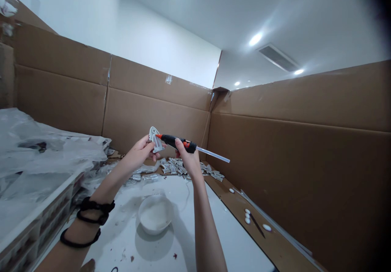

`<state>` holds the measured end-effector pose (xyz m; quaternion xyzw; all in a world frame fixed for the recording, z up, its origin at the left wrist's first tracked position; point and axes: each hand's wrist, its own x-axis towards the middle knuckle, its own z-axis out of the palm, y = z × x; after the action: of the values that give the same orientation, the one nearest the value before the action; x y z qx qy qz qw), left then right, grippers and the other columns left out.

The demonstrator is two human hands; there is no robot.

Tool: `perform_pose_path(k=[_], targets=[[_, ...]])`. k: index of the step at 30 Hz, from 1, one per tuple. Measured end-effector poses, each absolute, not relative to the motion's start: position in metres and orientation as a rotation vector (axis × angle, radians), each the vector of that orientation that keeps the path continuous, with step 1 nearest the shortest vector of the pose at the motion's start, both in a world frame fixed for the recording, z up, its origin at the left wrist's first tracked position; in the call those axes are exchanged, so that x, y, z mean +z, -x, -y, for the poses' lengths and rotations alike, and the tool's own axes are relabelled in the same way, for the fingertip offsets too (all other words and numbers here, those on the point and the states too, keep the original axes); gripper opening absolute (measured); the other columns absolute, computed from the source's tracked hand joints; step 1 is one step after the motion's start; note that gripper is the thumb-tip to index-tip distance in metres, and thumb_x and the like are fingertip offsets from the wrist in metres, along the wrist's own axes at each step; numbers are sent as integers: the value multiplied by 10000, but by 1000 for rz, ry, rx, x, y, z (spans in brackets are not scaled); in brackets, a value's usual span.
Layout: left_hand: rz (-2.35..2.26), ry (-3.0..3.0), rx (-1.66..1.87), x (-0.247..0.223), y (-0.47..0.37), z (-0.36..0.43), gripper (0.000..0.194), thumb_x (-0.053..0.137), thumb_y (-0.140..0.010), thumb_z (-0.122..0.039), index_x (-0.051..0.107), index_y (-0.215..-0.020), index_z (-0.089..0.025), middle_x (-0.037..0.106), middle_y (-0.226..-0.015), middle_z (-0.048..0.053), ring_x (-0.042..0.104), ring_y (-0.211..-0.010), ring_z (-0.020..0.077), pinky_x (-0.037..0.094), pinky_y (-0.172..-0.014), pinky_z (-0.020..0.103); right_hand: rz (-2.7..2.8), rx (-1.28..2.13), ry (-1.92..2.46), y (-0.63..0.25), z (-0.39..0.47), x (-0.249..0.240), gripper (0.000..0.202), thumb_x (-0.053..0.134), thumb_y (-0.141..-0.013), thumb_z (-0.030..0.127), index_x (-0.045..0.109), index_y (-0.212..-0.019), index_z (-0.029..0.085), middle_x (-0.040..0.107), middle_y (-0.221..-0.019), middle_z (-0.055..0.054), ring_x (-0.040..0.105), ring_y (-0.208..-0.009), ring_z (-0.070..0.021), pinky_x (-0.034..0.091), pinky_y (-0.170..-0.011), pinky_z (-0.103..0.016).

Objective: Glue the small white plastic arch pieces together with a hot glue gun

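My right hand (189,160) is wrapped round a black and orange hot glue gun (171,140), from whose back end a clear glue stick (214,154) sticks out. Between the fingers of my left hand (143,152) is a small pale grey, arch-topped plastic part (156,141), held up on edge. The gun's orange tip meets the part near its upper middle; whether glue is coming out is too small to tell. Below both hands a white bowl (155,215) stands on the white table top.
Many similar grey parts (174,167) lie heaped at the table's far end. Plastic bags (45,141) cover a white rack (45,207) on the left. Cardboard walls (159,113) enclose the back and right. White oval pieces (266,227) and a thin dark tool (258,226) lie along the right edge.
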<state>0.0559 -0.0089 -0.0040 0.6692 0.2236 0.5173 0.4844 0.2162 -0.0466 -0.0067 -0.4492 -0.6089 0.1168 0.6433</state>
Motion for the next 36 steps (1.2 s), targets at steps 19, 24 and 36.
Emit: perform_pose_path(k=[19,24,36], targets=[[-475,-1603,1294,-14,-57,-3,327,562,-792,-383,500,-1018,-156,618,-979,58,610,-702,127,496,-677,281,1303,565,855,-218,23,-15,335,660,-671,445,576,-813,154,530,-648,10,455,-508,-91,370,-487,-230],[-501,-1562,1330,-13,-58,1,308,573,-786,-382,520,-986,-154,600,-912,27,618,-712,127,507,-743,292,1440,762,710,-212,23,-17,264,638,-714,397,603,-812,154,552,-645,1,495,-560,-99,401,-556,-232],[-551,-1624,1312,-14,-59,-1,352,604,-745,-393,558,-990,-145,629,-853,38,585,-663,128,483,-665,276,1510,537,675,-209,24,-15,150,620,-729,297,541,-768,176,575,-716,-1,535,-661,-122,426,-673,-258]])
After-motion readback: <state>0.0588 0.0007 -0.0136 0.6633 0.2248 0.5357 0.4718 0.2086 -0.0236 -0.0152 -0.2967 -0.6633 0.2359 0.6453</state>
